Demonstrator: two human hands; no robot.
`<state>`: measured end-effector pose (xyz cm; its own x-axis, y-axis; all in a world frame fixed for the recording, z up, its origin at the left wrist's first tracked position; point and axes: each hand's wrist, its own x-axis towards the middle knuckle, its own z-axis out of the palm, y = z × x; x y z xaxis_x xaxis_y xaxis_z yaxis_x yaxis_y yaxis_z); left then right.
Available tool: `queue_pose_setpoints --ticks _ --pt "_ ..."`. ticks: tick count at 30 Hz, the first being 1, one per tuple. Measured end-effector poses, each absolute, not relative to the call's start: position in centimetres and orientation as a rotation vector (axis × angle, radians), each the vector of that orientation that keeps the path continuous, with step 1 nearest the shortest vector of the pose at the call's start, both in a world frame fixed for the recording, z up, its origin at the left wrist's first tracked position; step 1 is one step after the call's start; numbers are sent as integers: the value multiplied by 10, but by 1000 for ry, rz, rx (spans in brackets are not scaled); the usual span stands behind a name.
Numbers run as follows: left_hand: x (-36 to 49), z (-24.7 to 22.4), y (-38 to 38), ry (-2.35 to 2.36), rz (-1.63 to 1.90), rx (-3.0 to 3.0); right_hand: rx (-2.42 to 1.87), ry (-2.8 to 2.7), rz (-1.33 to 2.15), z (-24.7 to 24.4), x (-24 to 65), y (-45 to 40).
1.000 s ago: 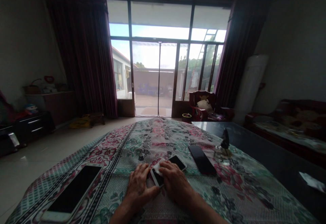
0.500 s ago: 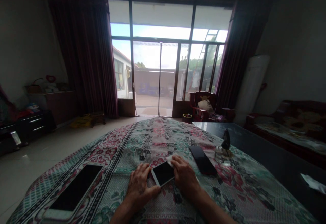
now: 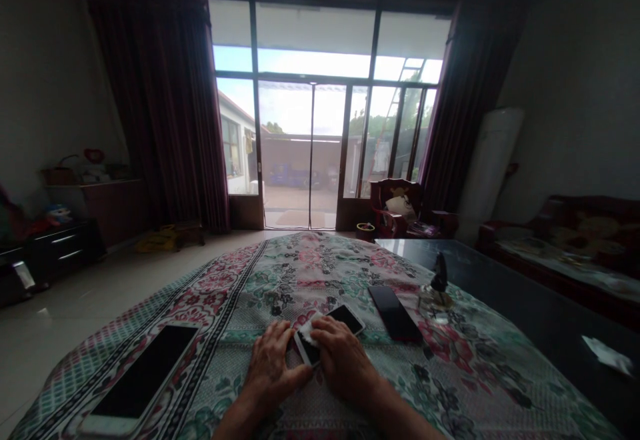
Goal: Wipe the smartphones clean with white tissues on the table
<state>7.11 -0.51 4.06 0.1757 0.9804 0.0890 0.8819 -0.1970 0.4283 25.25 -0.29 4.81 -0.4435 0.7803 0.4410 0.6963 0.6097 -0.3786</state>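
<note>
A small white phone (image 3: 349,318) with a black screen lies on the patterned tablecloth (image 3: 310,267). My left hand (image 3: 273,360) grips its left end between thumb and fingers. Over its screen is my right hand (image 3: 343,357), fingers pressed on a white tissue (image 3: 306,331) near the phone's left end. To the right lies a dark phone (image 3: 395,313). A larger white phone (image 3: 145,380) rests face up at the left, touched by neither hand.
A small dark figure on a clear base (image 3: 439,283) stands right of the dark phone. Beyond it is a black table (image 3: 495,293) with a crumpled white paper (image 3: 607,355). A wooden chair (image 3: 395,203) stands near the glass door.
My right hand with the tissue has moved left across the small phone's screen, uncovering its right end. My left hand stays at the left end. The view has shifted slightly.
</note>
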Motion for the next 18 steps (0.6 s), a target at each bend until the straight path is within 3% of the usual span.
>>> queue_pose_setpoints --ticks 10,18 --pt "72 43 -6 1790 488 2167 -1435 -2067 132 47 283 20" --pt "72 41 -5 1786 501 2164 -1269 -2150 119 48 262 1"
